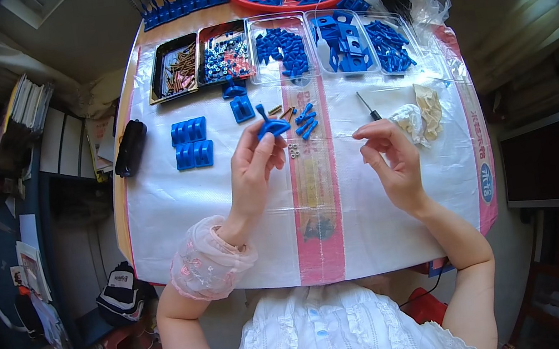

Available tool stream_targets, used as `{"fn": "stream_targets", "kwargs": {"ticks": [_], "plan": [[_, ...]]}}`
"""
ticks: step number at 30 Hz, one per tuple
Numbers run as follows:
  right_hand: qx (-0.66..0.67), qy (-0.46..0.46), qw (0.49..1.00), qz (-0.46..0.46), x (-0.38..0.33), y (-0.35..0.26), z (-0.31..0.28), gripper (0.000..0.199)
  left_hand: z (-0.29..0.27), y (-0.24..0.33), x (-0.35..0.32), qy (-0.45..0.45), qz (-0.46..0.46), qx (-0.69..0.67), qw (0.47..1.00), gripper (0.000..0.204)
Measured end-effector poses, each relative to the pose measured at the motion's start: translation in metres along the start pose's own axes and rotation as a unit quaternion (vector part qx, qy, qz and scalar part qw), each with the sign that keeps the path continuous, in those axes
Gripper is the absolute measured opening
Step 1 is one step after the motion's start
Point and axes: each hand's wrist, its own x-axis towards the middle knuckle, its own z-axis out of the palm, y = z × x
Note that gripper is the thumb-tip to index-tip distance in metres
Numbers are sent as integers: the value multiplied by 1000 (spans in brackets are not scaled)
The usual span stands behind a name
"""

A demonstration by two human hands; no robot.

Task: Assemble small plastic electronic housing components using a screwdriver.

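Observation:
My left hand (254, 167) is closed on a blue plastic part (274, 127) with a small upright lever, held above the table. My right hand (391, 161) is raised at the right, its fingers bent and thumb apart from the index finger. I see nothing between those fingertips. Just beyond it is a screwdriver (367, 105), its dark handle partly hidden by the hand. Close to the left hand are brass-coloured pins (276, 110), small blue levers (305, 121), several nuts (293, 151) and a blue block (241, 108). Farther left sit several blue blocks (191, 144) in two rows.
Along the back stand trays of brass pins (180, 70), nuts (226, 56) and blue parts (281, 51). Behind them are a red basin (239, 0) and a row of blue pieces (186, 8). A black case (130, 148) lies left; crumpled wrapping (428, 112) lies right.

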Motion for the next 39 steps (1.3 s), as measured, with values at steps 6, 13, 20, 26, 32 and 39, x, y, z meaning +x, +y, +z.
{"fn": "stream_targets", "kwargs": {"ticks": [6,13,20,26,32,39], "plan": [[-250,-14,959,-130,16,-31,-21,22,7,2,0,65,30,-33,997,34],[-334,-91,935,-75,19,-40,-22,11,3,7,1,101,-49,-124,986,34],[-377,-157,897,-171,61,-18,13,5,3,7,-1,94,-65,-183,977,35],[-425,-166,867,-200,90,20,62,8,0,9,0,62,-63,-202,975,39],[-459,-175,847,-204,93,29,73,12,1,13,0,45,-67,-239,968,43],[-405,-145,883,-189,94,20,60,6,-1,10,-1,44,-65,-214,974,42]]}}
